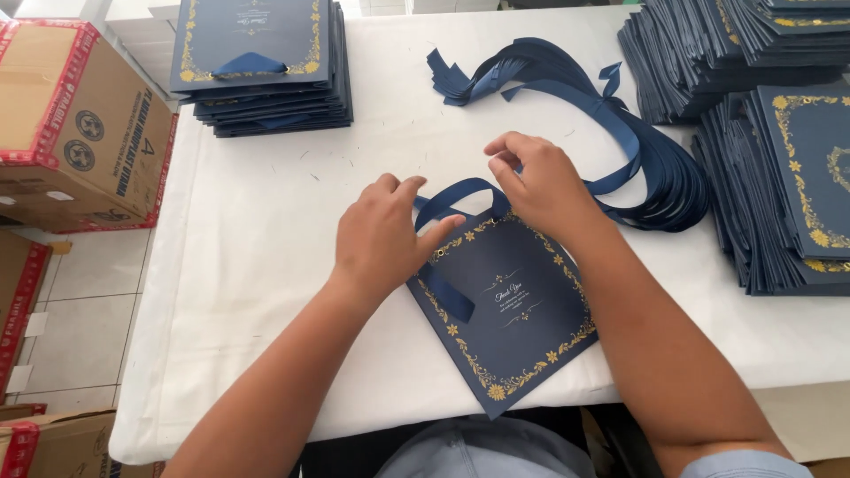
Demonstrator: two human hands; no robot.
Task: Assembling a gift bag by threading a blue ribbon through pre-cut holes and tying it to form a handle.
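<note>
The left hand (379, 235) presses on the upper left corner of a flat navy paper bag (512, 310) with gold floral edging, its thumb stretched toward the eyelet in the bag's top edge; its grip is flat and spread, clamping nothing, only pinning the bag to the counter (266, 265). The right hand (540, 181) sits just beyond the bag's top edge, fingers curled narrow and pinched on the navy ribbon (456, 196), which loops between the two hands and trails down over the bag's face below the left thumb.

The step in hand looks like fitting the ribbon handle through the bag's holes. The next move would call for a steady hold from the left hand while the right feeds the ribbon end cleanly through the small hole.

Beyond the right grip lies a loose bundle of ribbons (637, 150). Farther right stand stacks of flat bags (779, 159); beyond the left grip is another stack (261, 62), and a cardboard box (75, 124) sits off the counter's left edge.
</note>
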